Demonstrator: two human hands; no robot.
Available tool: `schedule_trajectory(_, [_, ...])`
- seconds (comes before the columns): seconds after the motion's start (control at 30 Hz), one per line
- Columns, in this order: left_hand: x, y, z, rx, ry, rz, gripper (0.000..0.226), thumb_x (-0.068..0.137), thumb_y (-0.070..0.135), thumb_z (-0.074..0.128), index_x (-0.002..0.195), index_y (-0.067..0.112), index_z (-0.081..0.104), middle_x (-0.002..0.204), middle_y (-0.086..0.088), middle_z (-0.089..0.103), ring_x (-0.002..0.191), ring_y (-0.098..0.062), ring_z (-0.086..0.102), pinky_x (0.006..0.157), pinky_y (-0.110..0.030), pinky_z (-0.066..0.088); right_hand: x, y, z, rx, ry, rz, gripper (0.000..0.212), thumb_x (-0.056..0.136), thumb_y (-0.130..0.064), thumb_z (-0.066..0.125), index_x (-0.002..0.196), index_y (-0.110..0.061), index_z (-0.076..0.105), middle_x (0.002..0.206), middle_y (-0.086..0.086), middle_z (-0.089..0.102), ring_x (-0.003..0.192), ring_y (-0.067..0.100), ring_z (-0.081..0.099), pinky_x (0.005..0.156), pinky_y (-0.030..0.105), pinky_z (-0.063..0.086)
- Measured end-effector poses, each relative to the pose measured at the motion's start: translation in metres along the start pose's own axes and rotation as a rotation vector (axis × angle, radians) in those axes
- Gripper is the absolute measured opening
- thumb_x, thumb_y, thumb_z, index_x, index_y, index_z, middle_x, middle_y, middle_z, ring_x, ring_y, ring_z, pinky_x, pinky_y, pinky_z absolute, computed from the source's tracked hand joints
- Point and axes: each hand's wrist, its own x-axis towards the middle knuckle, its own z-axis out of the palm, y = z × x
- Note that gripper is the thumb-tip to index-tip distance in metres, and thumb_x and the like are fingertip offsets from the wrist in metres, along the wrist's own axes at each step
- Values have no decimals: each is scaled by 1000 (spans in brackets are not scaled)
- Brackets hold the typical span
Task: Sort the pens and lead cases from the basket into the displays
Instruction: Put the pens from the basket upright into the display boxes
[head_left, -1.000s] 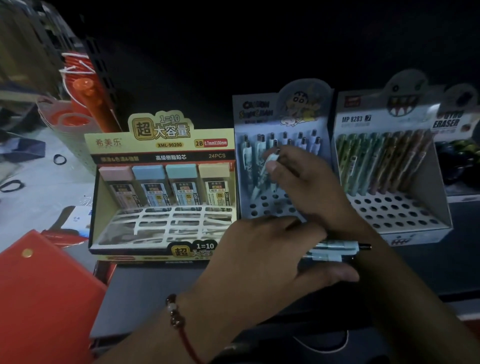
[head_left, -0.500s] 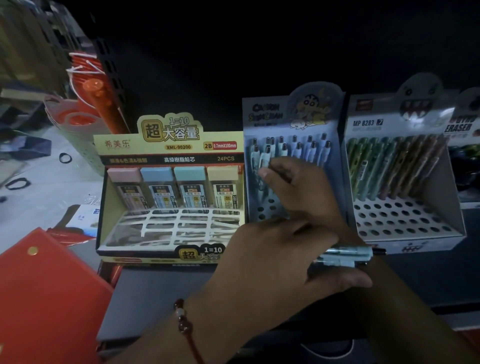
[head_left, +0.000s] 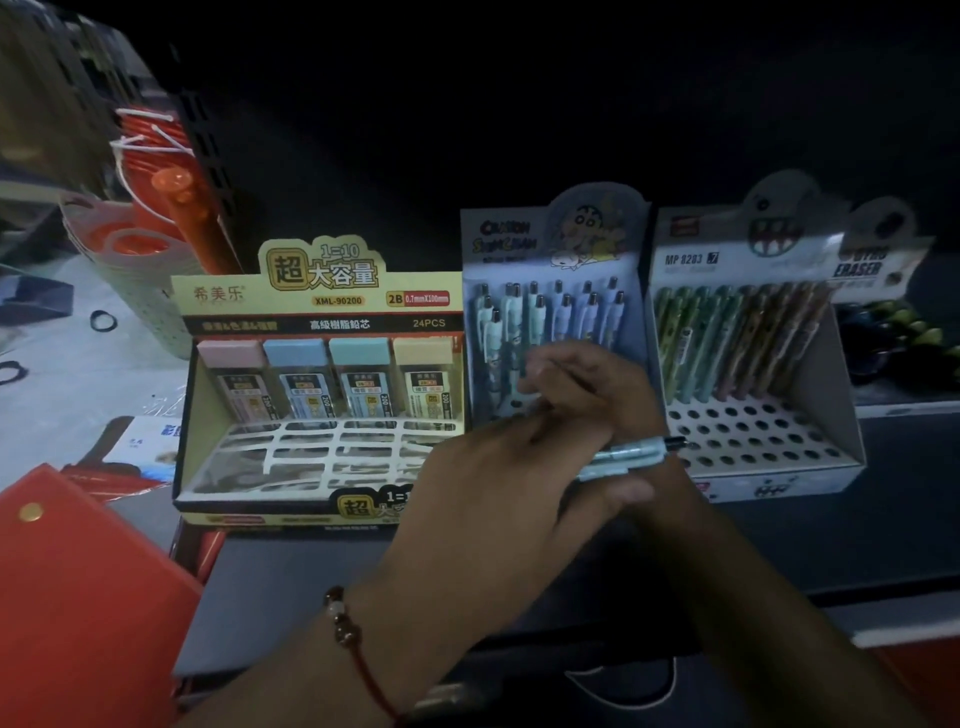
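Observation:
My left hand (head_left: 498, 499) grips a few pale blue pens (head_left: 631, 456) that lie sideways, tips pointing right. Just beyond it, my right hand (head_left: 587, 395) hovers over the hole grid of the middle cartoon pen display (head_left: 550, 244), fingers loosely curled and nothing seen in them. Several matching pens (head_left: 563, 317) stand in that display's back rows, one (head_left: 493, 338) further forward at the left. The yellow lead case display (head_left: 322, 299) on the left holds a back row of pastel-capped lead cases (head_left: 327, 384).
A third display (head_left: 691, 260) on the right holds green and orange pens over empty holes. An eraser box (head_left: 878, 267) stands at the far right. A red case (head_left: 78, 597) with a brass stud lies lower left. A pale perforated basket (head_left: 150, 291) holds red items.
My right hand stood its pen in the middle display's left side, let go and drew back toward my left hand. The left hand kept its pens.

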Motion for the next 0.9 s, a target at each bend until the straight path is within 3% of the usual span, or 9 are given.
schedule_trajectory(0.1, [0,-3,-1,19,4,-32,38,91,63,47,115,37,62,89,13,68,72,-6,59,57,-23,44,-15,-13,-19,228,1,195,24,97,-24,60,99,-3,72,95,12,75,85,21,72,73,29,58])
schedule_trajectory(0.23, [0,-4,-3,40,-77,-46,49,92,68,38,132,43,49,85,14,67,66,-5,59,52,-21,41,-33,-26,-42,167,-161,280,43,89,-51,57,102,-15,76,101,7,76,98,22,72,83,35,57])
schedule_trajectory(0.37, [0,2,2,104,-61,-34,61,87,68,42,137,33,46,67,12,63,48,-4,53,43,-10,24,-50,-39,-53,127,-212,175,44,81,-32,67,123,-20,66,98,7,75,99,17,71,71,23,56])
schedule_trajectory(0.47, [-2,6,8,129,-70,-30,62,87,67,41,137,32,43,59,11,57,41,-3,43,41,-14,21,-59,-48,-63,49,-251,141,40,85,-19,70,124,-23,64,98,9,73,93,16,72,71,19,54])
schedule_trajectory(0.6, [-4,7,12,116,-91,-26,54,86,63,46,132,34,44,55,19,24,39,3,21,44,-8,14,-63,-42,-68,-99,-294,97,39,82,-7,78,116,-20,65,89,2,74,87,21,73,82,29,57])
schedule_trajectory(0.67, [-6,8,12,125,-101,-31,54,85,67,46,129,35,46,56,19,31,42,3,26,46,-6,14,-65,-40,-70,-133,-251,87,32,81,-6,79,109,-17,69,91,2,75,89,20,73,82,29,57])
schedule_trajectory(0.77, [-7,10,11,119,-132,-36,54,86,72,41,125,36,48,70,14,62,52,-1,49,47,-12,24,-69,-40,-79,-112,-195,99,22,80,-5,78,100,-12,72,95,1,76,88,16,73,75,22,55])
schedule_trajectory(0.9, [-7,10,10,96,-165,-39,51,87,73,37,116,34,55,78,13,67,57,-3,50,52,-19,32,-71,-37,-95,-46,-105,132,16,70,-22,78,85,-19,74,86,1,74,78,13,69,68,22,55])
